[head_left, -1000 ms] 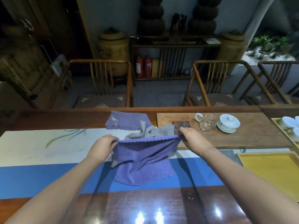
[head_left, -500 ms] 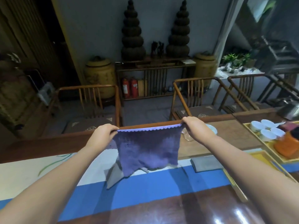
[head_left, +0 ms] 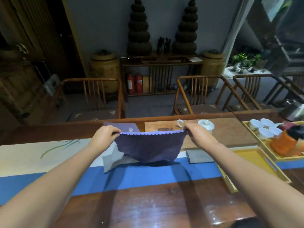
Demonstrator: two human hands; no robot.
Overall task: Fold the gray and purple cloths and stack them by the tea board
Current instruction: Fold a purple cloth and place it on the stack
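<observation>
A purple cloth [head_left: 148,147] with a scalloped edge hangs stretched between my hands above the table. My left hand [head_left: 105,137] pinches its left top corner and my right hand [head_left: 196,134] pinches its right top corner. Behind and under it lies a loose gray cloth [head_left: 111,159] on the runner. A folded gray cloth [head_left: 199,156] rests to the right, just below the wooden tea board [head_left: 230,130]. Another purple cloth [head_left: 126,127] lies flat at the far side, left of the board.
The tea board carries a glass pitcher [head_left: 180,123] and a white lidded cup [head_left: 206,125]. A yellow tray [head_left: 253,163] sits at the right, with white cups [head_left: 264,128] and an orange pot [head_left: 286,142] beyond. Wooden chairs [head_left: 92,97] stand behind the table.
Both hands lifted the purple cloth off the table and held it stretched in the air; since half a second ago they have lowered it slightly, its bottom edge sagging toward the runner.
</observation>
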